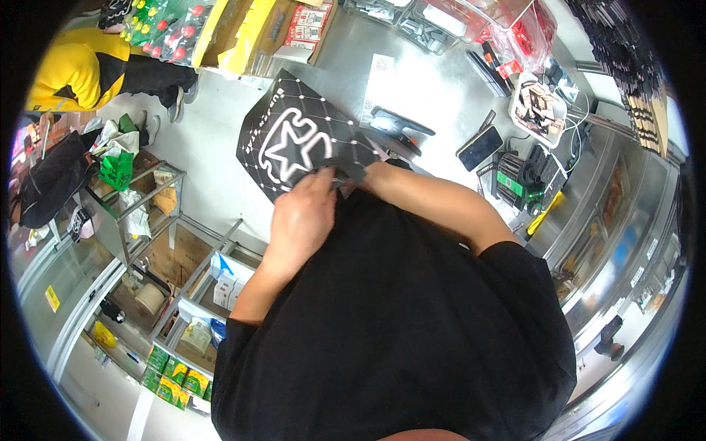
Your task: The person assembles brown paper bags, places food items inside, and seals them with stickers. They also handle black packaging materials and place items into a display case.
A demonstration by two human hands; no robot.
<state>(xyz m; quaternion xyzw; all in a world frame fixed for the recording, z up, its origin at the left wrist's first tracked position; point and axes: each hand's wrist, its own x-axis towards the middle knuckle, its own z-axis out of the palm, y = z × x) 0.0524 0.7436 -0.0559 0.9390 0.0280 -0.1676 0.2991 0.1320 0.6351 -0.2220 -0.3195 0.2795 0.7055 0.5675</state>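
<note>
A black plastic bag with a white star logo and a dotted grid (289, 146) hangs in front of me, tilted, at the near left edge of a steel counter. My left hand (305, 206) has its fingers closed on the gathered top of the bag. My right hand (375, 176) is at the same gathered part, its fingers bent and partly hidden by the bag and my forearm. Just past my right hand stands a dark device or stand (400, 129) on the counter, with a printed paper slip (378, 82) behind it.
A smartphone (479, 148), a white basket of small packets (538, 110) and a black-and-green label printer (515, 179) lie to the right. Clear bins (427, 33) stand at the back. Packed bottles (176, 33) are at upper left, near a person in yellow (83, 69). A metal rack (149, 204) stands left.
</note>
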